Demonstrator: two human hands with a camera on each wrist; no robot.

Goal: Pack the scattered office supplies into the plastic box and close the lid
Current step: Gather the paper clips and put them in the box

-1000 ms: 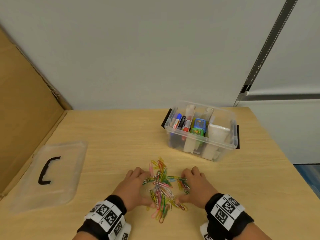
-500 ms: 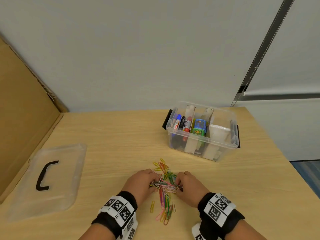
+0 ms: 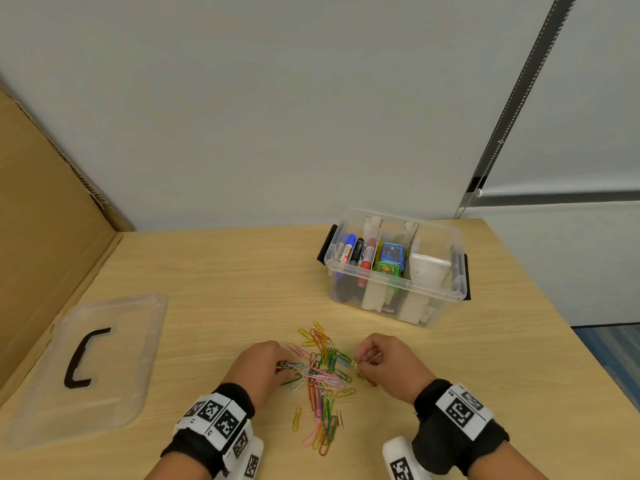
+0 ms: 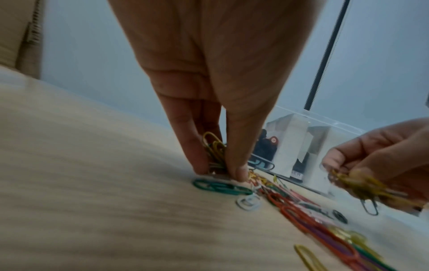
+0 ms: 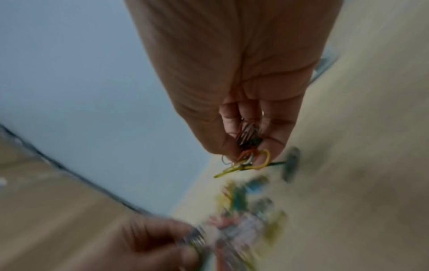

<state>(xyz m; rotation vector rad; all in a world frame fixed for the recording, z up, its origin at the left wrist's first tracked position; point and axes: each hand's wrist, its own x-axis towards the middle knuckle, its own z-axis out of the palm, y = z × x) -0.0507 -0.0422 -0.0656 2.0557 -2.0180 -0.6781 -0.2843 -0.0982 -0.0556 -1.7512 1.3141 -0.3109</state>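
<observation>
A heap of coloured paper clips (image 3: 323, 379) lies on the wooden table, near its front edge. My left hand (image 3: 266, 365) pinches a small bunch of clips (image 4: 214, 152) with its fingertips down on the table at the heap's left side. My right hand (image 3: 382, 358) is lifted a little at the heap's right side and pinches another bunch of clips (image 5: 249, 155). The clear plastic box (image 3: 394, 268) stands open behind the heap, to the right, with markers, a blue and green item and white packets between its dividers. Its clear lid (image 3: 90, 368) with a black handle lies flat at the left.
A brown cardboard wall (image 3: 45, 237) runs along the table's left side. A pale wall rises behind the table. The table's right edge (image 3: 568, 334) drops off just beyond the box. Bare wood lies between the lid and the clips.
Both hands first pushed the clips together in the middle. Now they have drawn apart, each pinching a bunch, and the right hand has risen off the table.
</observation>
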